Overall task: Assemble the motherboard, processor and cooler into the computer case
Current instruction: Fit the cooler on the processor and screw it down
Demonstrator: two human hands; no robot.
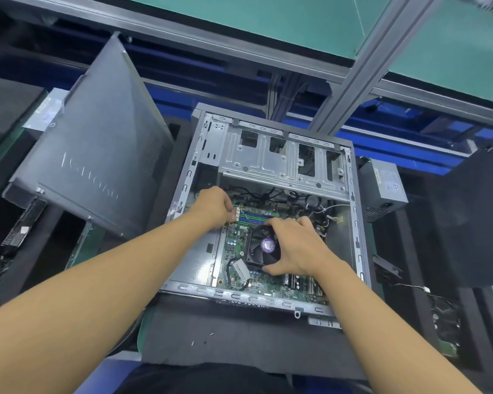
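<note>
1 open case (357,223), right hand (296,248) gripping cooler (261,251), left hand (214,207) pinching motherboard (231,251), Lenovo panel (97,155)

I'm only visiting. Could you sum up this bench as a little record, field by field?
Case: computer case, open, lying flat
Inside: motherboard, with the cooler on it
Right hand: grips the cooler's edges
Left hand: fingers curled at the motherboard's far left corner; what they hold is hidden
Left of case: side panel, tilted
Right of case: power supply
</note>
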